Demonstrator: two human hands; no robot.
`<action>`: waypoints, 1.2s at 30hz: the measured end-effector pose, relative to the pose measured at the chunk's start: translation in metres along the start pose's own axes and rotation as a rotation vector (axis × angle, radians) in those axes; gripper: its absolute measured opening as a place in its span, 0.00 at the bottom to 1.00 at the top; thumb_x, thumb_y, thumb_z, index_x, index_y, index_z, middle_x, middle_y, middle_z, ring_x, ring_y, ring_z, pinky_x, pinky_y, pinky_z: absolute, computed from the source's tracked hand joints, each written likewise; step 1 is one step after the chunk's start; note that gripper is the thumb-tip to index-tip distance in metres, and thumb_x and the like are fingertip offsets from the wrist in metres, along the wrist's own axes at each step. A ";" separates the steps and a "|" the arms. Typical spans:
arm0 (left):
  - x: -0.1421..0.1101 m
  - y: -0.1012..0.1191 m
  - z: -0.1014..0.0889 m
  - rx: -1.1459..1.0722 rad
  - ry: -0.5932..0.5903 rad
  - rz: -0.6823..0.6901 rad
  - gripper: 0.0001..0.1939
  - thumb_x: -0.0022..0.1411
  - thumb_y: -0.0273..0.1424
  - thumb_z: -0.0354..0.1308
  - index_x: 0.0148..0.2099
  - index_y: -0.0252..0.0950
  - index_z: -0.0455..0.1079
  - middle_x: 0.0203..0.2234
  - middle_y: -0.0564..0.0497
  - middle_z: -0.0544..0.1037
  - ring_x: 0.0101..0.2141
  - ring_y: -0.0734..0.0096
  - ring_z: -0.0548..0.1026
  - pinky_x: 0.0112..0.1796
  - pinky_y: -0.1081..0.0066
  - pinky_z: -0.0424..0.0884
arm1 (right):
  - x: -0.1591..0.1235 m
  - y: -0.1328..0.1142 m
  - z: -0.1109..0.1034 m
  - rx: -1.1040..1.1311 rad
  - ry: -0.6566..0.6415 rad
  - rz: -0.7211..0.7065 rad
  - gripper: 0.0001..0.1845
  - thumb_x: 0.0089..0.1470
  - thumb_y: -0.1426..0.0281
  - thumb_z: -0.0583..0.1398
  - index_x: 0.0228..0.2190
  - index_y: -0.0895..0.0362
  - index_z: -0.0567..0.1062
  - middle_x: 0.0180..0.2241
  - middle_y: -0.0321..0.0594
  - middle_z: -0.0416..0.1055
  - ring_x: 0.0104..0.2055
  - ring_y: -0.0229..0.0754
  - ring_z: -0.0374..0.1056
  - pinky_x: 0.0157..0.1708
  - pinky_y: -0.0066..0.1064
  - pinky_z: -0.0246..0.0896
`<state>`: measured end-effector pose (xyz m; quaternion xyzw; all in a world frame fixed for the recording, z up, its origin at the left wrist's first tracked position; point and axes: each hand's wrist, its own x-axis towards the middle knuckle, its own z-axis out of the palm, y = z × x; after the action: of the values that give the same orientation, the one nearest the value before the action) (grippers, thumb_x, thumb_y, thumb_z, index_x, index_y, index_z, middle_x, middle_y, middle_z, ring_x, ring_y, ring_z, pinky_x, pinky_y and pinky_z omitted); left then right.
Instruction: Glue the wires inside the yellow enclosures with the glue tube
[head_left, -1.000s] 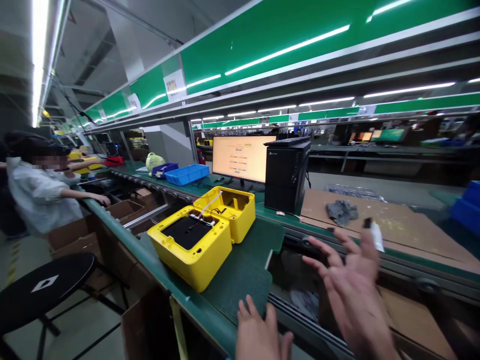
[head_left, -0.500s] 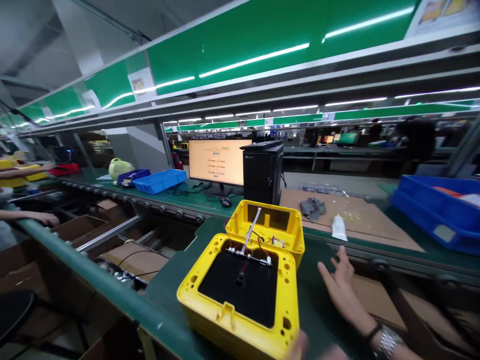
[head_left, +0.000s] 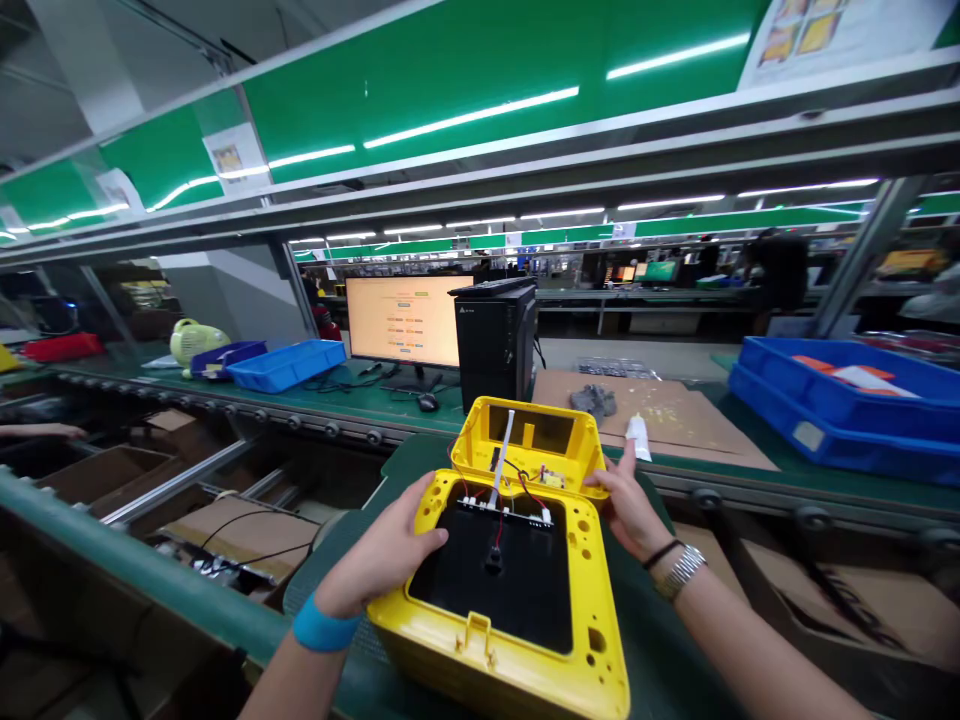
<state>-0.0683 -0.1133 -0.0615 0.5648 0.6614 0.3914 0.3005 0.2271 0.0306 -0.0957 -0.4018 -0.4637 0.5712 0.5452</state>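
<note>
A yellow plastic housing with a recessed black panel lies in front of me on the green work surface. Behind it stands a second yellow shell, open towards me, with wires and a white ribbon cable running between the two. My left hand, with a blue band at the wrist, grips the housing's left rim, thumb on top. On the other side, my right hand holds the right edge of the rear shell. Some fingertips are hidden behind the plastic.
Beyond the shell stand a black computer tower, a monitor and a mouse. A white tube and grey cloth lie on cardboard. Blue bins stand right; a blue tray and green fan sit left.
My left hand has come up from the lower edge to the housing's left rim. My right hand has moved left onto the rear shell. The view has swung right.
</note>
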 end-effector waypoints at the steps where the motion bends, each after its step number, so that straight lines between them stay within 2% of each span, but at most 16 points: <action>1: -0.002 0.004 0.002 0.006 0.008 0.017 0.41 0.54 0.33 0.63 0.70 0.38 0.59 0.67 0.42 0.65 0.65 0.50 0.64 0.66 0.53 0.57 | -0.001 -0.001 0.001 0.019 -0.014 0.025 0.72 0.41 0.74 0.65 0.68 0.38 0.21 0.65 0.46 0.62 0.47 0.51 0.77 0.40 0.41 0.78; 4: -0.004 0.015 0.004 0.032 0.027 0.056 0.38 0.53 0.31 0.63 0.67 0.40 0.62 0.65 0.43 0.68 0.64 0.49 0.66 0.65 0.53 0.61 | -0.001 -0.002 0.001 0.051 -0.031 0.051 0.71 0.40 0.78 0.62 0.68 0.38 0.20 0.60 0.43 0.67 0.42 0.47 0.77 0.34 0.35 0.78; 8: -0.004 0.017 0.005 0.047 0.045 0.068 0.37 0.53 0.30 0.61 0.66 0.40 0.64 0.64 0.44 0.69 0.64 0.48 0.66 0.65 0.52 0.60 | 0.001 -0.003 0.002 0.060 -0.030 0.056 0.71 0.38 0.79 0.60 0.69 0.40 0.21 0.55 0.42 0.72 0.37 0.45 0.76 0.30 0.32 0.76; 12: -0.005 0.011 0.007 0.020 0.043 0.045 0.39 0.53 0.31 0.60 0.68 0.37 0.61 0.66 0.42 0.65 0.66 0.48 0.63 0.67 0.51 0.56 | 0.004 -0.004 0.004 0.037 0.012 0.054 0.71 0.34 0.79 0.58 0.70 0.43 0.25 0.58 0.41 0.70 0.36 0.42 0.74 0.28 0.28 0.74; 16: -0.005 0.006 0.009 0.008 0.005 -0.023 0.43 0.54 0.35 0.58 0.71 0.34 0.54 0.70 0.42 0.58 0.69 0.50 0.56 0.68 0.51 0.49 | 0.012 -0.003 -0.001 -0.034 0.011 -0.005 0.70 0.33 0.78 0.57 0.70 0.42 0.27 0.61 0.40 0.67 0.40 0.42 0.74 0.29 0.26 0.72; 19: -0.005 0.006 0.009 0.005 -0.014 -0.066 0.45 0.54 0.37 0.57 0.72 0.34 0.52 0.70 0.43 0.56 0.69 0.50 0.55 0.68 0.51 0.50 | 0.022 -0.002 -0.005 -0.113 0.019 -0.072 0.69 0.35 0.78 0.57 0.70 0.41 0.27 0.66 0.39 0.61 0.51 0.46 0.72 0.35 0.28 0.74; 22: -0.004 0.005 0.009 -0.007 -0.011 -0.077 0.45 0.54 0.38 0.57 0.72 0.33 0.51 0.71 0.43 0.56 0.69 0.49 0.54 0.68 0.50 0.52 | 0.027 -0.003 -0.004 -0.222 0.036 -0.119 0.67 0.36 0.77 0.56 0.70 0.44 0.26 0.71 0.42 0.51 0.63 0.49 0.64 0.47 0.33 0.73; 25: -0.005 0.001 0.010 0.007 -0.022 -0.078 0.43 0.57 0.37 0.54 0.73 0.33 0.50 0.71 0.43 0.55 0.70 0.51 0.54 0.68 0.50 0.52 | 0.026 0.000 0.000 -0.282 0.011 -0.170 0.66 0.39 0.76 0.57 0.70 0.47 0.24 0.72 0.45 0.45 0.70 0.50 0.54 0.59 0.40 0.65; 27: -0.008 0.003 0.010 0.056 -0.034 -0.074 0.41 0.60 0.35 0.53 0.73 0.34 0.48 0.71 0.43 0.55 0.70 0.52 0.53 0.68 0.50 0.50 | 0.024 0.003 0.001 -0.291 -0.015 -0.183 0.65 0.40 0.75 0.57 0.70 0.47 0.25 0.73 0.45 0.42 0.70 0.49 0.53 0.63 0.43 0.60; 29: -0.010 0.015 0.010 0.168 -0.012 -0.019 0.39 0.63 0.34 0.51 0.74 0.37 0.46 0.72 0.43 0.50 0.70 0.51 0.51 0.68 0.47 0.50 | 0.022 0.006 0.002 -0.286 -0.026 -0.167 0.65 0.41 0.75 0.57 0.70 0.47 0.25 0.73 0.45 0.40 0.70 0.49 0.54 0.64 0.43 0.58; 31: -0.009 0.037 0.013 0.332 0.040 0.118 0.37 0.65 0.32 0.52 0.74 0.45 0.46 0.73 0.44 0.46 0.70 0.47 0.50 0.66 0.41 0.52 | 0.020 0.006 0.002 -0.263 -0.031 -0.147 0.65 0.40 0.75 0.57 0.70 0.47 0.24 0.74 0.44 0.38 0.69 0.49 0.56 0.63 0.41 0.60; 33: 0.001 0.063 0.019 0.499 0.051 0.329 0.33 0.66 0.30 0.55 0.71 0.53 0.55 0.72 0.46 0.49 0.69 0.44 0.51 0.63 0.38 0.55 | 0.020 0.004 0.003 -0.238 -0.032 -0.135 0.66 0.40 0.76 0.57 0.70 0.47 0.23 0.74 0.44 0.38 0.69 0.49 0.56 0.60 0.39 0.65; 36: 0.033 0.094 0.031 0.687 -0.109 0.630 0.20 0.65 0.28 0.59 0.57 0.50 0.74 0.65 0.45 0.62 0.66 0.44 0.56 0.61 0.41 0.59 | 0.018 0.001 0.005 -0.209 -0.038 -0.128 0.67 0.40 0.76 0.57 0.69 0.47 0.22 0.73 0.43 0.39 0.67 0.49 0.59 0.55 0.36 0.70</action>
<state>0.0003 -0.0706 0.0049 0.8247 0.5321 0.1916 -0.0032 0.2205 0.0482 -0.0943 -0.4151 -0.5555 0.4913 0.5270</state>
